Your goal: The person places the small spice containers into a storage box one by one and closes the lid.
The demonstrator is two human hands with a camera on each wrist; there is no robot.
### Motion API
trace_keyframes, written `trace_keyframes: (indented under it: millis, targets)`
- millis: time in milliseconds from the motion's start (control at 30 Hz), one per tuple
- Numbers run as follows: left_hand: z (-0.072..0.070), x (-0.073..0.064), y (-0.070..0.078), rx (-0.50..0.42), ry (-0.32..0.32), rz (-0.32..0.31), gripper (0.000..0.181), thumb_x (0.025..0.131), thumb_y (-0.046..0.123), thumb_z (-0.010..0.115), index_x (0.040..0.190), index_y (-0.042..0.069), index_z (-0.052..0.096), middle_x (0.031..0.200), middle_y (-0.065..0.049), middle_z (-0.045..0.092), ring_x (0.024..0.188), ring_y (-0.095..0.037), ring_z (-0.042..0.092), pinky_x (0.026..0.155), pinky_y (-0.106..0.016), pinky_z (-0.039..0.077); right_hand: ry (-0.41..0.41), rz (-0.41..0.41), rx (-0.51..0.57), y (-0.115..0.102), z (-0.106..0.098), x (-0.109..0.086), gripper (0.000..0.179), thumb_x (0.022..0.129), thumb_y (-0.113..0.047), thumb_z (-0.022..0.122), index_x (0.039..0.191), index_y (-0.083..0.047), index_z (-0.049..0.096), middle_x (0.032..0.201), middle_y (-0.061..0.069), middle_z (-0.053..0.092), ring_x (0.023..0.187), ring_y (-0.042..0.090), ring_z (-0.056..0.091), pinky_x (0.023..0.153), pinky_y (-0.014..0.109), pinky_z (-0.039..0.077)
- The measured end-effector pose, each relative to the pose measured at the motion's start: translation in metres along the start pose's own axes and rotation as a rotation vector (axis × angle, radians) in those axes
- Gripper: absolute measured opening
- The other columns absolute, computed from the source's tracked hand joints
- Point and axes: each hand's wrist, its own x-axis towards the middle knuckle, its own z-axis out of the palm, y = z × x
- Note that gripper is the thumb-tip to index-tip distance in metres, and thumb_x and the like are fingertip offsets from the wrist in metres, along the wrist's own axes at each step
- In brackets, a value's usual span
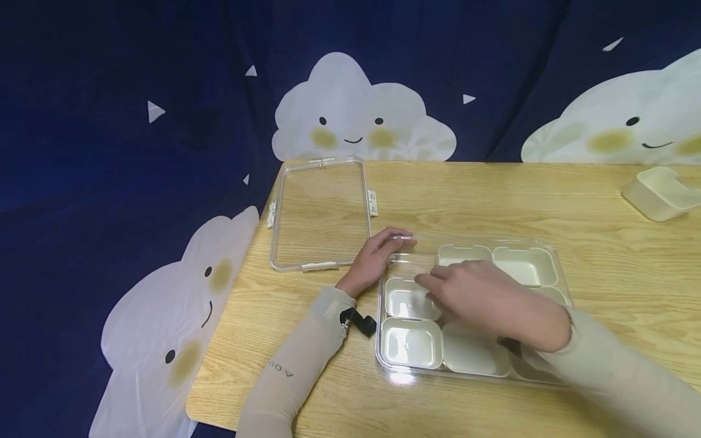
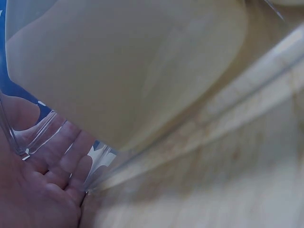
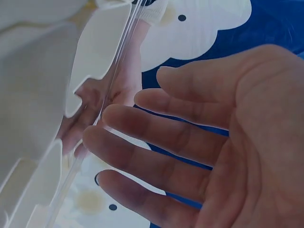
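A clear plastic box (image 1: pixel 378 331) lies on the table, with several cream bins (image 1: pixel 413 367) fitted inside. Its far left corner shows bare clear floor without a bin. My left hand (image 1: pixel 378 255) grips the box at that corner; in the left wrist view its fingers (image 2: pixel 64 142) lie against the transparent wall. Above the bins in the middle-left hovers my right hand (image 1: pixel 473 295). Its fingers (image 3: pixel 156 128) are loosely extended and hold nothing, as the right wrist view shows. That hand and forearm hide part of the middle and right bins.
A clear lid (image 1: pixel 275 243) with white clips lies behind and left of the box. Toward the back right stands a separate cream bin (image 1: pixel 652 198) with a notched wall. The wooden table (image 1: pixel 493 201) ends at a dark blue curtain (image 1: pixel 208 140) printed with clouds.
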Motion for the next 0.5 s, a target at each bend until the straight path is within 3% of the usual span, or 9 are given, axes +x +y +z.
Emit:
trace_keyframes:
  millis: [267, 500]
  targets:
    - [0.000, 0.002, 0.000, 0.017, -0.006, 0.006, 0.035, 0.109, 0.028, 0.045, 0.134, 0.013, 0.065, 0.133, -0.006, 0.073, 0.133, -0.020, 0.063, 0.119, -0.042, 0.043, 0.122, 0.007, 0.002, 0.019, -0.003, -0.011, 0.029, 0.086, -0.014, 0.077, 0.115, -0.013, 0.073, 0.077, -0.007, 0.066, 0.056, 0.009, 0.056, 0.050, 0.032, 0.050]
    - [0.000, 0.002, -0.002, 0.037, 0.003, 0.016, 0.034, 0.108, 0.028, 0.045, 0.131, 0.014, 0.066, 0.135, -0.004, 0.071, 0.135, -0.019, 0.060, 0.120, -0.041, 0.042, 0.178, 0.072, 0.012, 0.040, -0.009, -0.023, 0.033, 0.085, -0.010, 0.079, 0.118, -0.012, 0.073, 0.080, -0.007, 0.068, 0.056, 0.005, 0.052, 0.047, 0.029, 0.045]
